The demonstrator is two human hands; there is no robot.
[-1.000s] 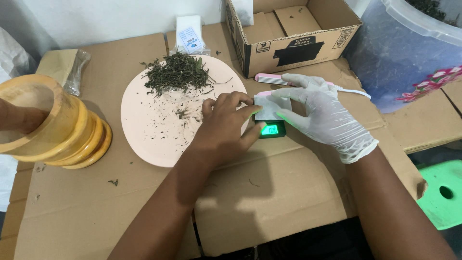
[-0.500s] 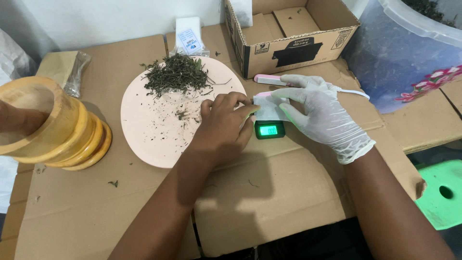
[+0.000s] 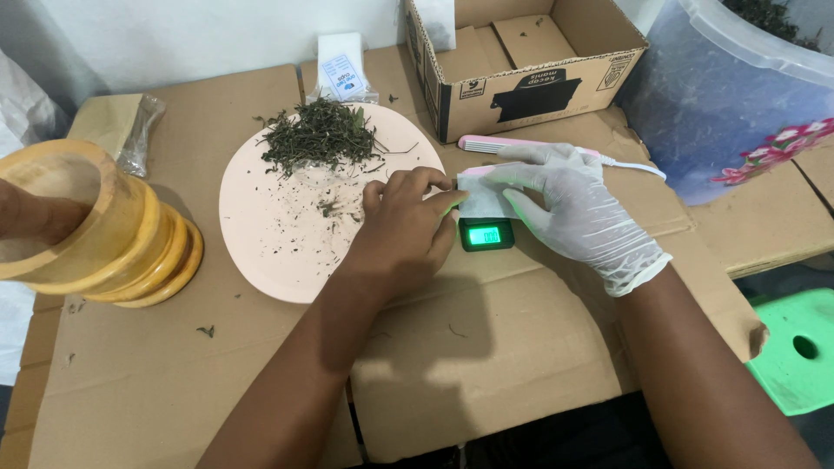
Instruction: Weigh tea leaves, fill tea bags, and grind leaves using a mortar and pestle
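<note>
Sachet (image 3: 483,198) between both hands, over scale (image 3: 486,234)

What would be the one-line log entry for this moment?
left hand: bare, pinching sachet | right hand: gloved, holding sachet | sachet: over scale | herbs: on plate

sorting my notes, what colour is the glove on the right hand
White, a thin glove on the right hand, seen in the head view.
</note>
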